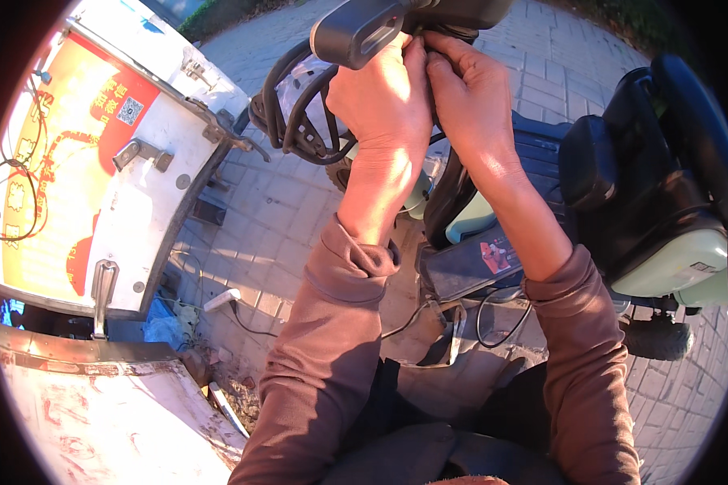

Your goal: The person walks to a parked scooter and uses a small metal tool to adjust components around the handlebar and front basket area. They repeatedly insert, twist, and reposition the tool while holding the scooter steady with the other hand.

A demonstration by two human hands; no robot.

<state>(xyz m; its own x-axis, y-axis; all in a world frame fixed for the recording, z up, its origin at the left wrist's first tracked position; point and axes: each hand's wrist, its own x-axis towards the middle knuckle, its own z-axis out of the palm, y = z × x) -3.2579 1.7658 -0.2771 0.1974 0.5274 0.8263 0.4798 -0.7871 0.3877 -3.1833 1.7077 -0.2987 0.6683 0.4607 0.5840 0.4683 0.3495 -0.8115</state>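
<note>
Nearest are two brown sleeves [323,323], bunched on the forearms. Past them, the left hand [384,97] and right hand [473,101] meet, fingertips drawn close together at the near side of what looks like a black handlebar assembly [453,14], on a pale green scooter [671,267]. Whether either grip is clamped on something small, I cannot tell; the fingers hide it. The step in hand looks like fine fingertip work there; the next move seems to call for a steady, precise pinch. Just left sits a black-framed basket [307,145]; farthest off, paving [255,44] meets a hedge [222,18].
</note>
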